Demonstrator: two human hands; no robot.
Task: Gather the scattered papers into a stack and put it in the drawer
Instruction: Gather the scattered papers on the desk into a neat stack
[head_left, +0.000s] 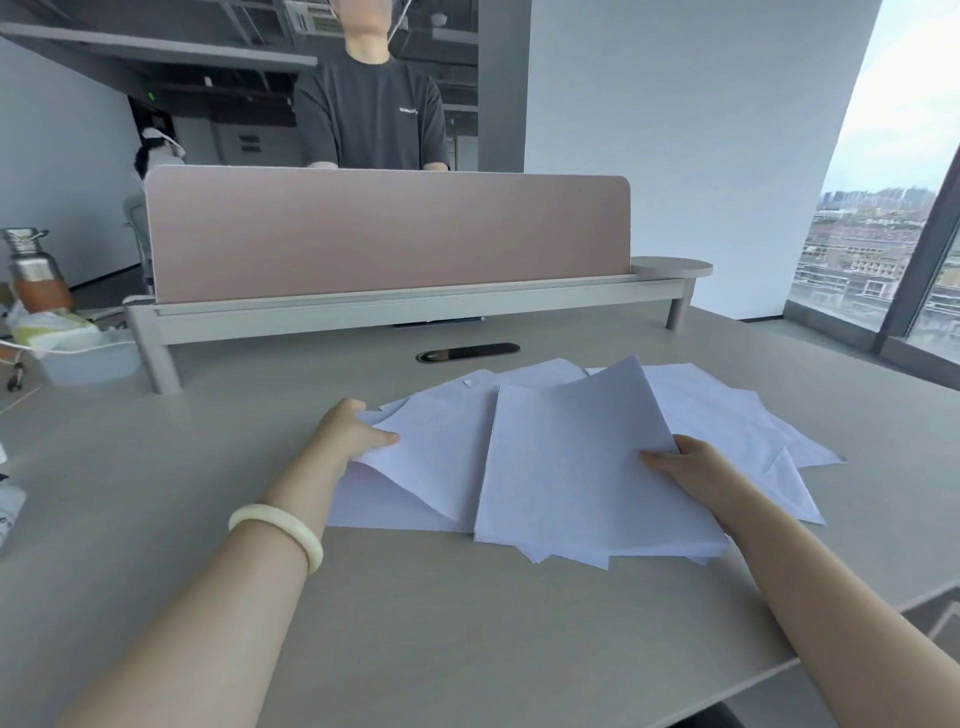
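White papers (571, 457), loose and overlapping, are spread on a pale grey desk (467, 649).

At the desk's far left edge a translucent plastic tub (91, 358) is seen, with crumpled white and yellow-green material (47, 327) in it; what that material is cannot be told. A steel bottle (34, 270) is stood just behind the tub. The papers are plain white sheets, unprinted on the sides shown, fanned at differing angles near the desk's middle. One thicker bundle is raised at its right edge, where it is gripped by the right hand (685, 465), thumb on top. The corner of a sheet at the left is pinched and lifted by the left hand (353, 426), by whose wrist a cream bangle (280, 530) is worn. A pink divider panel (389, 234) is set behind the papers.
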